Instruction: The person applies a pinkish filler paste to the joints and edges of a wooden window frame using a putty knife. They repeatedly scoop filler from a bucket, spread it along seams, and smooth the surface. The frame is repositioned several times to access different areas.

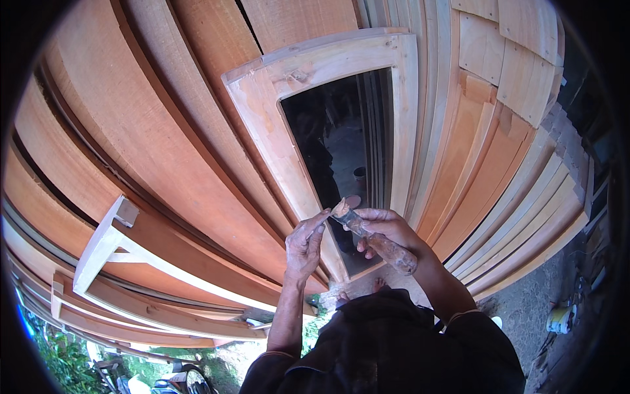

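Observation:
My right hand (pixel 389 229) grips a short, worn, stained tube or stick-like object (pixel 391 251), held aslant in front of my chest. Pale brown, putty-like material (pixel 340 209) shows at its upper end, beside a small round disc-like part (pixel 352 201). The fingertips of my left hand (pixel 305 241) meet that end; whether they pinch something thin there I cannot tell. Behind both hands stands a pale wooden frame (pixel 256 106) around a dark glass pane (pixel 344 138), with smooth light brown patches on its upper left corner.
Wide reddish wooden boards (pixel 147 147) lean at the left, beside a whitish wooden frame (pixel 98 256). More door panels and frames (pixel 472 172) stand stacked at the right. A white and yellow bucket (pixel 561 319) is on the ground at lower right; plants (pixel 64 354) show at lower left.

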The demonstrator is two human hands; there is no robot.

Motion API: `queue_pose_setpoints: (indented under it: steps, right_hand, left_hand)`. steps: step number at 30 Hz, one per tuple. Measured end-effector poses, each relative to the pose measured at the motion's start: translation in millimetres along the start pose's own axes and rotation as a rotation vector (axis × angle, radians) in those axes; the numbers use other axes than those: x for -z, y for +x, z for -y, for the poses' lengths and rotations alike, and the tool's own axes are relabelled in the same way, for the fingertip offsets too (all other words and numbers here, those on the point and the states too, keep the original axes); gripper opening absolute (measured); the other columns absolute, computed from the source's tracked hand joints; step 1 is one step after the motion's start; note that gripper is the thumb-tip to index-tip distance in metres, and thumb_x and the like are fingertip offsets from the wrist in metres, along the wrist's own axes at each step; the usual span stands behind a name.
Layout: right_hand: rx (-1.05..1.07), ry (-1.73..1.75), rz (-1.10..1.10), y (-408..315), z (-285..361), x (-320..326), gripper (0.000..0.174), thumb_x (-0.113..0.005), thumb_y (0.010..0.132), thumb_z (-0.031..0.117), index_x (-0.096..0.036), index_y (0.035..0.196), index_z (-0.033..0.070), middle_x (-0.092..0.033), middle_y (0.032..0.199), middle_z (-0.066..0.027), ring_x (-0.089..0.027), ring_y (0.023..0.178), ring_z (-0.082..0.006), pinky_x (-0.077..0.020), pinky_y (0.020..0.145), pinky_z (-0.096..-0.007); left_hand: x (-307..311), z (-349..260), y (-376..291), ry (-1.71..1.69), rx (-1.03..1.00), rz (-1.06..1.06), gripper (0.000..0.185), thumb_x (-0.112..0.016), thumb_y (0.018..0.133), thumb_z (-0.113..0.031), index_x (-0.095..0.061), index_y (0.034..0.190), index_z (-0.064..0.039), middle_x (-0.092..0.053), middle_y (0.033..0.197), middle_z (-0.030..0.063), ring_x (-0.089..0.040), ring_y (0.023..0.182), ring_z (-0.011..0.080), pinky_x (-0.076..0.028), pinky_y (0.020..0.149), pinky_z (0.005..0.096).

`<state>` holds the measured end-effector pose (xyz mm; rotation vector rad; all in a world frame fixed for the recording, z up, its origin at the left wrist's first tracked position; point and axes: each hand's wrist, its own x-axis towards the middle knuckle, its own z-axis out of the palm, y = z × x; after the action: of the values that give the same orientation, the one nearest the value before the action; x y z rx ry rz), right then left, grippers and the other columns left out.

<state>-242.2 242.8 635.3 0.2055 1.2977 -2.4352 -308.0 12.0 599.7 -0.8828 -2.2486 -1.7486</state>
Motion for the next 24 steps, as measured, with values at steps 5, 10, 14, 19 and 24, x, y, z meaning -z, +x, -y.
queue_pose_setpoints:
  steps: [5,10,14,19,24]
  right_hand:
    - [0.211,-0.124,0.044,-16,4,9,0.041,-0.054,0.100,0.003,-0.052,0.141,-0.002,-0.065,0.120,-0.0172,-0.072,0.080,-0.0229,-0.0607,0.061,-0.0314]
    - [0.996,-1.319,-0.063,-13,-6,12,0.039,-0.062,0.094,-0.006,-0.059,0.132,-0.005,-0.061,0.123,-0.0198,-0.071,0.100,-0.0282,-0.0610,0.081,-0.0342]
    - [0.895,-1.589,-0.113,-21,-2,29,0.037,-0.061,0.092,-0.008,-0.064,0.128,-0.001,-0.060,0.125,-0.0199,-0.067,0.109,-0.0326,-0.0580,0.093,-0.0374]
    - [0.417,-0.928,-0.243,-46,-2,22,0.040,-0.057,0.098,-0.001,-0.056,0.138,0.000,-0.061,0.126,-0.0170,-0.072,0.092,-0.0258,-0.0623,0.069,-0.0334]
    - [-0.005,0.109,-0.156,-47,-18,-8,0.036,-0.052,0.105,0.009,-0.054,0.139,0.000,-0.066,0.115,-0.0110,-0.072,0.083,-0.0249,-0.0597,0.061,-0.0363]
  left_hand:
    - [-2,8,-5,-0.245,0.288,0.030,0.023,-0.062,0.100,-0.009,-0.067,0.121,-0.002,-0.074,0.109,0.0112,-0.072,0.097,0.0215,-0.058,0.086,0.0342]
    - [-17,14,-1,-1.278,0.789,-0.074,0.026,-0.069,0.093,-0.007,-0.064,0.117,0.001,-0.074,0.105,0.0129,-0.074,0.091,0.0239,-0.065,0.077,0.0414]
    - [-20,12,0,-1.235,0.877,-0.125,0.027,-0.067,0.094,-0.007,-0.063,0.120,0.000,-0.073,0.107,0.0131,-0.074,0.095,0.0246,-0.064,0.084,0.0425]
    - [-26,2,2,-0.966,0.525,-0.242,0.025,-0.062,0.101,-0.011,-0.060,0.125,-0.002,-0.071,0.111,0.0081,-0.069,0.099,0.0167,-0.058,0.089,0.0333]
    - [-36,2,-7,-0.678,0.284,-0.127,0.031,-0.061,0.103,-0.015,-0.061,0.130,0.002,-0.070,0.115,0.0090,-0.066,0.106,0.0162,-0.052,0.098,0.0315]
